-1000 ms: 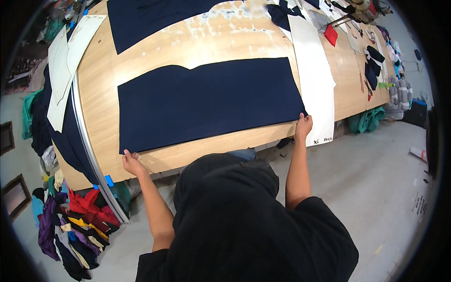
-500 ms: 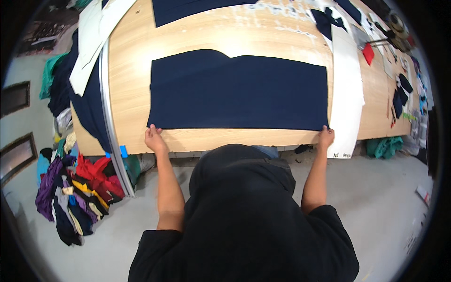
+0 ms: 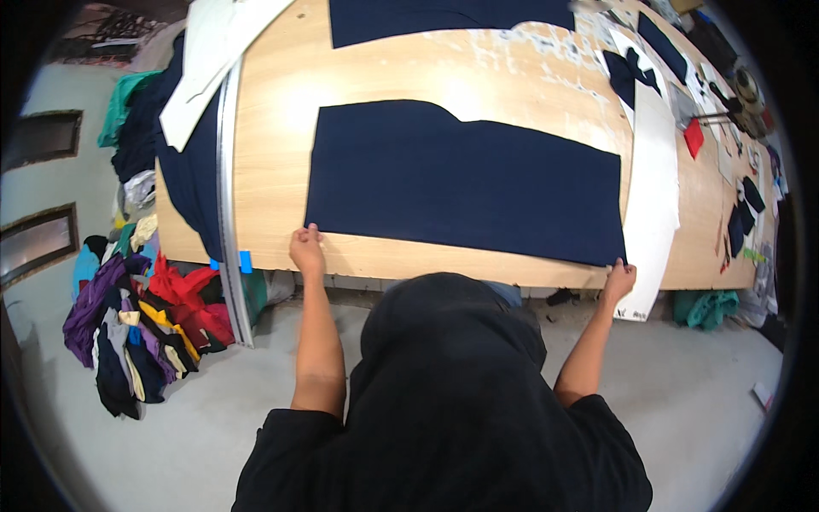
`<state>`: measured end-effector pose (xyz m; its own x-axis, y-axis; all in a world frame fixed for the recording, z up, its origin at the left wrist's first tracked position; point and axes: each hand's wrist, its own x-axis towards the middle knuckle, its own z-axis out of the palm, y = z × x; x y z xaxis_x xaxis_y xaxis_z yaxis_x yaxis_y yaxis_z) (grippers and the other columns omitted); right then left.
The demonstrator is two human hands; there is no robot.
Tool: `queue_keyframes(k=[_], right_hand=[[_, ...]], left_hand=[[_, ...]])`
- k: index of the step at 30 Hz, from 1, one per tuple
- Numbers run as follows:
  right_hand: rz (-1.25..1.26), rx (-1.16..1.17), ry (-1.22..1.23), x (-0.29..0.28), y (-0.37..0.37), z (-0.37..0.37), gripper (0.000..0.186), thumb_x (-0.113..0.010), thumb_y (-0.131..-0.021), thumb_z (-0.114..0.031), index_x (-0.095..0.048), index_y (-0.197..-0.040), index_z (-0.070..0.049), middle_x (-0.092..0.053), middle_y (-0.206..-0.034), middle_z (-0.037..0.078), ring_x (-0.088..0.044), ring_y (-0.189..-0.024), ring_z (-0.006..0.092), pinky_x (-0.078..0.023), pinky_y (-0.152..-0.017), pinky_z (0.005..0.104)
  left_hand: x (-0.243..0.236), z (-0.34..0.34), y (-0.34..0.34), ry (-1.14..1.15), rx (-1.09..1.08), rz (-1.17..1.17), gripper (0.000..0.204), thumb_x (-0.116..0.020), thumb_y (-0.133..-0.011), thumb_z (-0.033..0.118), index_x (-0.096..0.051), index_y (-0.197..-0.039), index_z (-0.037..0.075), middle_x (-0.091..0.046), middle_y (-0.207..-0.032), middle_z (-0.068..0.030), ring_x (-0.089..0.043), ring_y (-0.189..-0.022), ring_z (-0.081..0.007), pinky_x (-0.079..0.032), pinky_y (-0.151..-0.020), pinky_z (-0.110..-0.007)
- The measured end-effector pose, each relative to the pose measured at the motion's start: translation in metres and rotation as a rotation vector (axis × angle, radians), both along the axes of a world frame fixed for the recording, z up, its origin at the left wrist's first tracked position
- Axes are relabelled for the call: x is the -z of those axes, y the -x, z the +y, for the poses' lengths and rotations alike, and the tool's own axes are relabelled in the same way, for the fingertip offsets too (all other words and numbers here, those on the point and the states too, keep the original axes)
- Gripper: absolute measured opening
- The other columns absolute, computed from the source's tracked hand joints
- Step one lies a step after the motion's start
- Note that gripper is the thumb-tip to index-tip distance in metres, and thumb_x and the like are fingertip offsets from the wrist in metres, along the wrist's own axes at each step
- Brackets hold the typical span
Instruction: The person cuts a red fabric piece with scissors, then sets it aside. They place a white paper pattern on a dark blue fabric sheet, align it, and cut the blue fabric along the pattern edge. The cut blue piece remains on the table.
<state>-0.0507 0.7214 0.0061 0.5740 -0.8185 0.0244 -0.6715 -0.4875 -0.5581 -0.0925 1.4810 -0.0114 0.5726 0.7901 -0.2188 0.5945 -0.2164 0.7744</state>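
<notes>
A large navy fabric piece [image 3: 465, 188], with a straight near edge and a curved, notched far edge, lies flat on the wooden table [image 3: 426, 68]. My left hand [image 3: 309, 241] pinches its near left corner, and my right hand [image 3: 621, 271] pinches the near right corner. Just right of the fabric lies a long white pattern sheet [image 3: 650, 188], reaching over the table's front edge. Another navy piece [image 3: 444, 17] lies farther back.
A metal rail [image 3: 226, 171] crosses the table's left part beside white patterns [image 3: 205, 60] and draped navy cloth [image 3: 188, 179]. Coloured fabric scraps [image 3: 145, 324] are heaped at the lower left. Small tools, a red item [image 3: 693, 136] and dark cloth pieces [image 3: 735, 226] lie at the right.
The view has turned, so table and fabric now slope down to the right instead of up. Both my hands still grip the fabric's corners, which look much the same against the table.
</notes>
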Motion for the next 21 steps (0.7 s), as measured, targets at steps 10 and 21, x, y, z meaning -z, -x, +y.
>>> queue_keyframes(k=[10,21], right_hand=[[0.326,-0.015,0.152,0.038,0.011,-0.016,0.036,-0.078,-0.097,-0.032,-0.064,-0.107,0.000,-0.074,-0.097,0.018,-0.072,-0.091,0.0352,-0.056,-0.087,0.0485],[0.101,0.174,-0.489,0.048,-0.003,-0.049,0.055,-0.082,-0.097,-0.027,-0.059,-0.133,0.008,-0.072,-0.094,0.015,-0.072,-0.081,0.0263,-0.059,-0.072,0.0395]], left_hand=[[-0.001,-0.003,-0.014,-0.047,-0.069,0.114,0.033,-0.081,-0.097,0.026,-0.069,-0.113,-0.001,-0.074,-0.099,-0.0115,-0.075,-0.082,-0.0236,-0.058,-0.078,-0.038],[0.005,0.004,-0.033,0.292,-0.121,0.237,0.046,-0.084,-0.095,0.027,-0.065,-0.125,-0.003,-0.070,-0.112,-0.0129,-0.071,-0.099,-0.0242,-0.059,-0.078,-0.036]])
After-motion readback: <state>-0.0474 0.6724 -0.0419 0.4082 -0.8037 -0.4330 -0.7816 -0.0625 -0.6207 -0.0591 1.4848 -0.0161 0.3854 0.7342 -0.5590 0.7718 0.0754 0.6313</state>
